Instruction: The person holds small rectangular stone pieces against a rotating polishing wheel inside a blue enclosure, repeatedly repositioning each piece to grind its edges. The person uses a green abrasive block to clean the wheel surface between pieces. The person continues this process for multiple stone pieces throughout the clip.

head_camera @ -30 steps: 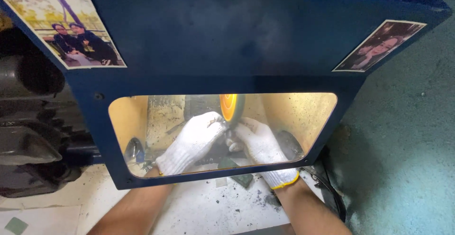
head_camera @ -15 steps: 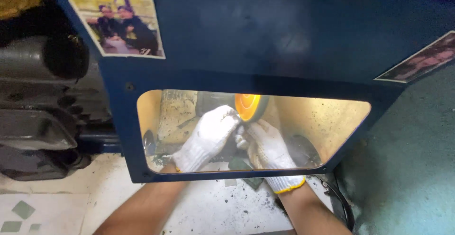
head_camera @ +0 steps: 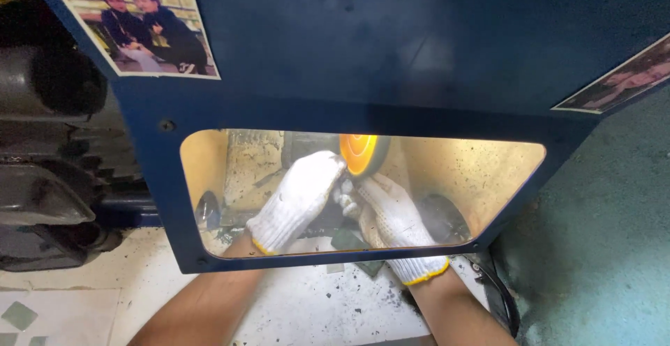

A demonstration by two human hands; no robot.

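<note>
- The person works with both arms reaching under a dark blue panel, their hands showing through its clear window (the space behind it is lit a warm yellow).
- The left hand, in a white knit glove with a yellow cuff edge, reaches up and to the right; its fingers are curled together, with the fingertips right at the lower left edge of the orange wheel.
- The right hand, gloved the same way, sits just beside the left and slightly lower, its fingers bunched and pointing up toward the underside of the wheel.
- The two hands meet at their fingertips just below the wheel; whatever they pinch between them is too small and too hidden to make out, so it cannot be told what they are clamped on.
- The orange wheel stands above and between the two hands, at the top middle of the window, touching or nearly touching the fingertips.
- A photograph is stuck on the panel's upper left, and another at its right edge.
- Below the panel lies a pale, speckled floor with dark grit, and a black cable curls beside the right forearm.
- Dark machine parts sit to the left of the panel.
</note>
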